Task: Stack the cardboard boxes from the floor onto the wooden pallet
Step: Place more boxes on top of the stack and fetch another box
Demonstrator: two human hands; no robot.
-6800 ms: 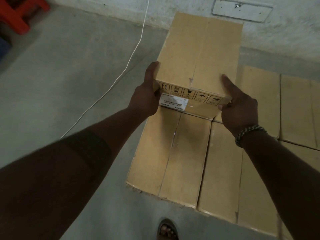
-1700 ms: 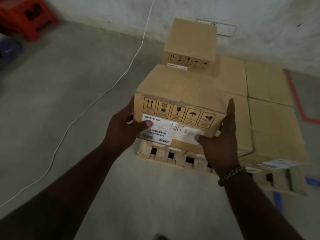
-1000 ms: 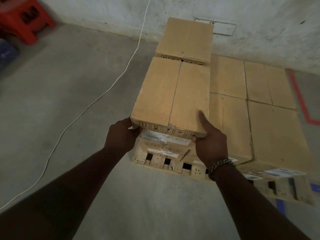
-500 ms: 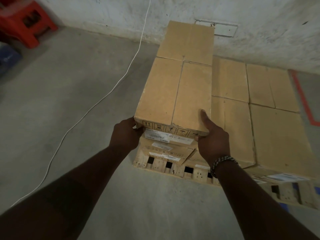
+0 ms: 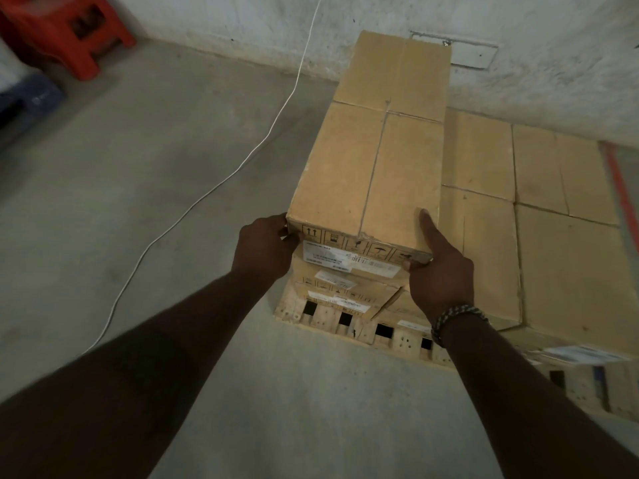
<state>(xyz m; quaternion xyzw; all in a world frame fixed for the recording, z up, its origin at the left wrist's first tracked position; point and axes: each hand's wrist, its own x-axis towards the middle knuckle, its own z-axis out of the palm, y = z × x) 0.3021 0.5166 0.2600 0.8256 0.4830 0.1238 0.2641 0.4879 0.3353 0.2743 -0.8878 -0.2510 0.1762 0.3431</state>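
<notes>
A brown cardboard box (image 5: 366, 174) with handling symbols and a white label on its near face lies on top of the stacked boxes at the pallet's left front. My left hand (image 5: 264, 245) grips its near left corner. My right hand (image 5: 437, 267) grips its near right corner, thumb flat on the top. Behind it, a second upper box (image 5: 394, 70) stands against it, end to end. A lower layer of boxes (image 5: 539, 219) covers the wooden pallet (image 5: 345, 319), whose slatted front edge shows below my hands.
A white cable (image 5: 214, 188) runs across the concrete floor from the wall to the left of the pallet. A red plastic stool (image 5: 65, 32) and a blue object (image 5: 31, 98) stand at the far left. A white wall is close behind the stack. Red floor tape (image 5: 619, 188) runs at the right.
The box I carried toward the pallet has come down onto the lower boxes and slid back against the far upper box. Both hands remain on its near corners.
</notes>
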